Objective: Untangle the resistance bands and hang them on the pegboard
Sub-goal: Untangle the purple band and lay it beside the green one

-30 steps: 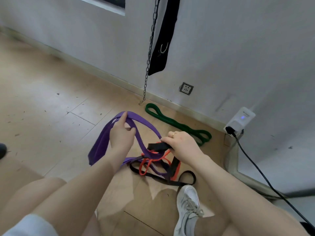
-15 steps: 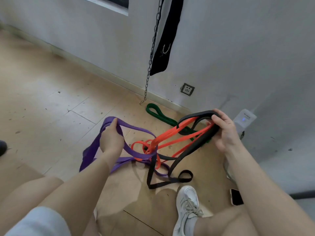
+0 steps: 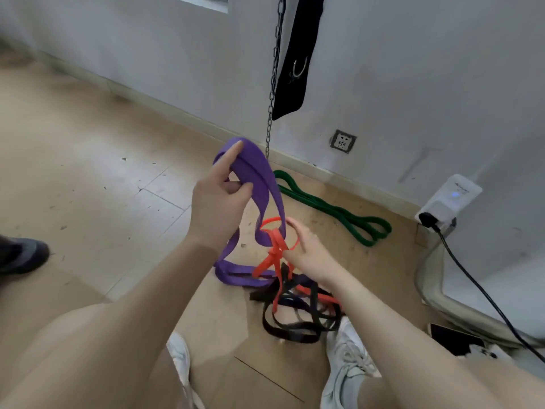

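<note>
The left hand (image 3: 219, 202) grips the purple band (image 3: 256, 178) and holds its looped end up high, forefinger stretched along the top, so the band runs steeply down to the floor (image 3: 88, 178). The right hand (image 3: 306, 249), fingers loosely extended, touches the orange band (image 3: 275, 246) knotted round the purple one, above the black band (image 3: 290, 335) heaped between the shoes. The green band (image 3: 333, 209) lies flat along the wall, pointing left-to-right.

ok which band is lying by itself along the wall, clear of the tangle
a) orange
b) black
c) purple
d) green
d: the green band lies alone on the floor by the baseboard, while the left hand lifts the purple band, which is knotted with the orange band and the black band near the right hand.
</note>
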The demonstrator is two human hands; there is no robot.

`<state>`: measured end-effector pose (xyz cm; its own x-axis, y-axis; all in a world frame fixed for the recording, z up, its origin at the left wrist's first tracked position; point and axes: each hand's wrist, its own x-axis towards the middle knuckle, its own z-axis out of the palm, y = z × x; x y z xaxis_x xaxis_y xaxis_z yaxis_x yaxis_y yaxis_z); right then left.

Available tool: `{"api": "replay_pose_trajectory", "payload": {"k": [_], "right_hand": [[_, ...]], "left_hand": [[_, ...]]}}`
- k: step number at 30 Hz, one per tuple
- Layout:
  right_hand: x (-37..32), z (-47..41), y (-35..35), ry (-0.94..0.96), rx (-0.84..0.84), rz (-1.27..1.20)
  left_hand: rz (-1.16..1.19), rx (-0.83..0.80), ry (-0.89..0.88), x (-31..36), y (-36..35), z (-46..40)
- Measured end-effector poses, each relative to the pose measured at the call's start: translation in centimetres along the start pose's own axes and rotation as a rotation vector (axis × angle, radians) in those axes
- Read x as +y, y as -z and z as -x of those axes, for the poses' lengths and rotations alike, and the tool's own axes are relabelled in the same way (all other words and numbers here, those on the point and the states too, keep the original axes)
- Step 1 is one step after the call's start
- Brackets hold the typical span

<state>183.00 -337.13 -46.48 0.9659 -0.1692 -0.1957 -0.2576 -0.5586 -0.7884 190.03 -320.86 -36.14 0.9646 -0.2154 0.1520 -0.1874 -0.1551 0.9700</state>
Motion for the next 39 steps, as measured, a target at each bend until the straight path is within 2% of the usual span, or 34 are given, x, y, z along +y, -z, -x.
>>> {"api": "replay_pose_trajectory", "payload": {"k": [1, 3, 5, 8, 11, 13, 16, 19, 21, 25, 29, 32, 36, 39], "right_hand": [[-0.8, -0.2, -0.8, 0.008, -0.040, -0.078], [-0.6, -0.3, -2.3, -0.095, -0.106, -0.164], [1.4, 0.0, -3.5, -0.241, -0.182, -0.086], [4.3, 1.0, -4.7, -0.296, -0.275, -0.068], [4.5, 0.9, -5.3, -0.304, -0.158, -0.245], [3.8, 0.1, -5.5, -0.253, -0.138, -0.282], [3.8, -1.2, -6.4, -0.234, -0.199, -0.275], [4.3, -1.9, -6.7, -0.300, -0.098, -0.195], [3.7, -1.9, -5.7, -0.319, -0.028, -0.236], [0.1, -1.6, -1.1, -0.149, 0.004, -0.439], [-4.9, -0.4, 3.4, 0.075, -0.065, -0.408], [-8.5, 0.1, 5.6, 0.174, -0.089, -0.355], [-11.4, 0.1, 8.9, 0.244, -0.061, -0.685], [-11.1, 1.2, 11.7, 0.347, 0.019, -0.903]], "left_hand": [[0.027, 0.000, 0.008, 0.1, -0.2, 0.1], [0.100, 0.025, 0.034, 0.6, -0.2, 0.1], [0.195, 0.059, 0.043, 0.8, 0.0, -0.1], [0.272, 0.079, 0.041, 1.2, 0.2, -0.6], [0.291, 0.074, 0.066, 1.1, 0.0, -0.8], [0.300, 0.070, 0.101, 0.8, -0.2, -0.9], [0.310, 0.076, 0.117, 0.4, -0.2, -1.2], [0.280, 0.092, 0.113, 0.2, -0.2, -1.5], [0.258, 0.097, 0.119, -0.3, -0.2, -1.7], [0.113, 0.087, 0.136, -2.4, -0.7, -2.1], [-0.017, 0.060, 0.198, -4.5, -1.4, -2.0], [-0.127, 0.023, 0.170, -5.1, -1.9, -1.5], [-0.339, -0.048, 0.118, -5.6, -2.3, -0.7], [-0.429, 0.007, 0.162, -6.5, -1.8, -0.7]]}}
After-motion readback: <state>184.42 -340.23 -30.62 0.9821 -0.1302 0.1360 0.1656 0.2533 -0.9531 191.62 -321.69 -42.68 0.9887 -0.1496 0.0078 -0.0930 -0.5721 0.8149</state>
